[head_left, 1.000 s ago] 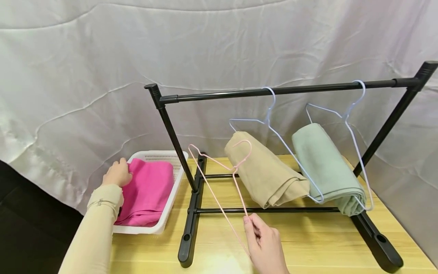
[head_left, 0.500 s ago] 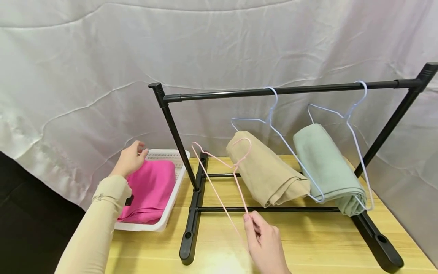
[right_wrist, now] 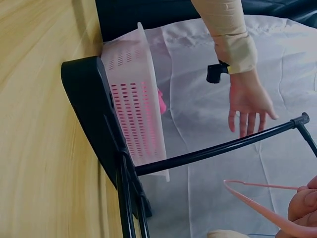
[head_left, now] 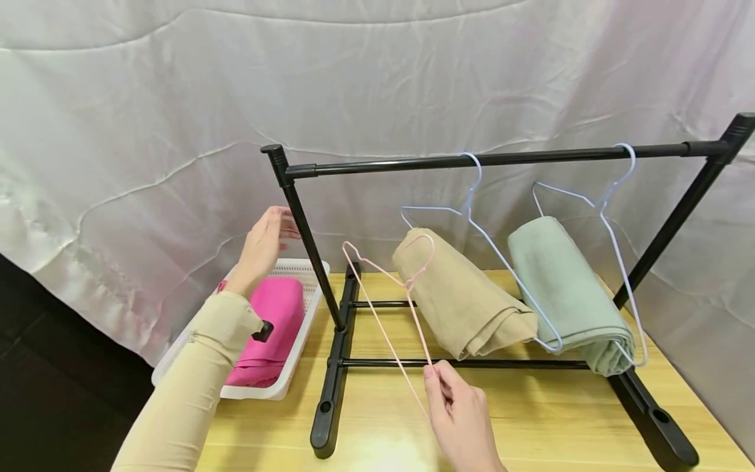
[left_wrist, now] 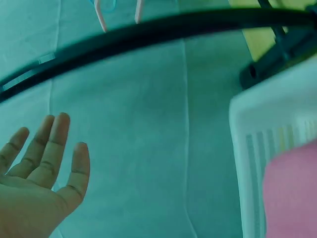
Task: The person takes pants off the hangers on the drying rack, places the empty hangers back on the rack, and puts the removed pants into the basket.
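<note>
My right hand (head_left: 463, 413) pinches one arm of a pink wire hanger (head_left: 411, 283), whose hook points up in front of the rack. With fingers spread and nothing in it, my left hand (head_left: 262, 246) is raised beside the left post of the black clothes rack (head_left: 307, 246); the left wrist view shows its palm and straight fingers (left_wrist: 52, 153). Below that hand, a folded bright pink cloth (head_left: 277, 321) lies in a white plastic basket (head_left: 283, 390). The left forearm partly covers the basket and cloth.
From the rack's top bar (head_left: 383, 164) hang two light blue hangers (head_left: 501, 249), one carrying a folded beige cloth (head_left: 454, 295), the other a folded pale green cloth (head_left: 560, 288). Rack feet (head_left: 327, 426) stand on a wooden table (head_left: 401, 426). A grey-white curtain (head_left: 177, 98) hangs behind.
My left hand has lifted away from the basket and moved up and right to the rack's left post, its fingers straightening. The right hand keeps its hold on the pink hanger, nearly still.
</note>
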`<state>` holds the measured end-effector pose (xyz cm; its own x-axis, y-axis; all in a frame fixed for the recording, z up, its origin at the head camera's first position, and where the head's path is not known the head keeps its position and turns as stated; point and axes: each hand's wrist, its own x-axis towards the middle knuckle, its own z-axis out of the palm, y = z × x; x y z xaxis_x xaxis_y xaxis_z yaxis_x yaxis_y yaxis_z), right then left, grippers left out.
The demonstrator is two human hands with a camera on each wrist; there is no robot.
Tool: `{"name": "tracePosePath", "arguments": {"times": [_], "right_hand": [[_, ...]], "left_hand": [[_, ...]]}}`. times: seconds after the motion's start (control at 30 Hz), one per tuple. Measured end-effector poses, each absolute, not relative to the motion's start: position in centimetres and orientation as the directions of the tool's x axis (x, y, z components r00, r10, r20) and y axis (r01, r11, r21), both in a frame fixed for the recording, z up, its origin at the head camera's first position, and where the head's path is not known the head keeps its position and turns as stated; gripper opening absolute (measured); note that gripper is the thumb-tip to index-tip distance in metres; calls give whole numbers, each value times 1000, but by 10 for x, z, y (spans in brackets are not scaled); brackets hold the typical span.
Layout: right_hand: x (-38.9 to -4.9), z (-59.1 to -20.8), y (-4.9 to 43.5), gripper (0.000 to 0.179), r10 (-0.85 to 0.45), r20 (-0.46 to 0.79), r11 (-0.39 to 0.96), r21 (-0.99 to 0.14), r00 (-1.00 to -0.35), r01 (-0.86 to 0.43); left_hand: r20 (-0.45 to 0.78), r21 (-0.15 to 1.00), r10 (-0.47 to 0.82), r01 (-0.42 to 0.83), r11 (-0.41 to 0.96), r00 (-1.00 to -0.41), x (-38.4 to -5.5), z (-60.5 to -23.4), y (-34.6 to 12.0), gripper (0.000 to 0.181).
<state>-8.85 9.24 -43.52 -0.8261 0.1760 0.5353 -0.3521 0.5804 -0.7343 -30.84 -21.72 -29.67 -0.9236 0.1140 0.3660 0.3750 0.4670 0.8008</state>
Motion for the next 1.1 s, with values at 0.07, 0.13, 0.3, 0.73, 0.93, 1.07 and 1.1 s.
{"name": "tracePosePath", "arguments": {"times": [0.07,0.13,0.3,0.73,0.93,1.07,1.1], "right_hand": [[-89,-434,93,29,175,537,588,-729,-825,-350],[-90,-433,93,30,174,542,595,-723,-822,-351],[-95,-432,93,29,166,589,621,-685,-791,-380],[-104,-424,97,31,135,600,606,-679,-788,-413],[-110,-415,104,29,126,631,616,-655,-765,-438],[-113,-407,107,28,125,670,635,-621,-732,-460],[-114,-405,107,27,125,682,644,-608,-721,-464]], "left_hand": [[385,813,108,393,429,-916,-308,-296,-209,67],[402,832,103,410,374,-910,-308,-296,-201,66],[433,871,135,452,190,-891,-311,-299,-183,65],[418,887,52,396,-236,-907,-317,-312,-156,46],[459,869,38,439,-227,-888,-320,-314,-146,47],[473,862,20,458,-219,-881,-320,-314,-141,46],[478,860,17,463,-215,-878,-320,-314,-140,46]]}}
